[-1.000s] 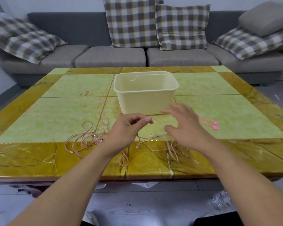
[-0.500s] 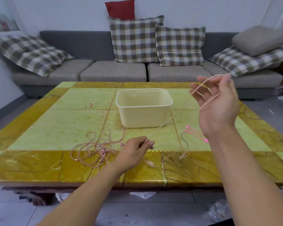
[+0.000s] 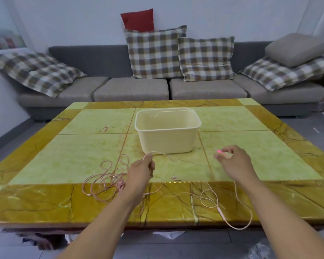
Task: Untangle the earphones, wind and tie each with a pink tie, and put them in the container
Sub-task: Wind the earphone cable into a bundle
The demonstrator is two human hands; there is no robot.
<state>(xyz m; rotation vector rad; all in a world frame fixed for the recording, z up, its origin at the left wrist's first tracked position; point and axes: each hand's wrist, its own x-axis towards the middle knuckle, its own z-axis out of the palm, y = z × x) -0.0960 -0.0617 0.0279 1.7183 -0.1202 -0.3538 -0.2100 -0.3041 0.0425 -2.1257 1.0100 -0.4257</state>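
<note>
A tangle of pink earphone cable [image 3: 105, 182] lies on the table left of my left hand [image 3: 141, 171]. That hand pinches one strand, which arcs up past the cream container [image 3: 167, 139]. An earbud [image 3: 174, 177] rests between my hands. Another stretch of the cable [image 3: 221, 212] loops along the front right and hangs over the table edge. My right hand [image 3: 236, 163] is low over a pink tie [image 3: 219, 151], thumb and fingers curled around it. Blur hides whether they grip it.
The green and yellow marble table [image 3: 64, 156] fills the view, with the empty container near its middle. Behind it stands a grey sofa [image 3: 131, 90] with checked cushions. Below the front edge is grey floor with scraps of litter.
My right hand let go of the raised cable and dropped from head height to the pink ties. The cable fell onto the front right of the table. My left hand stayed put.
</note>
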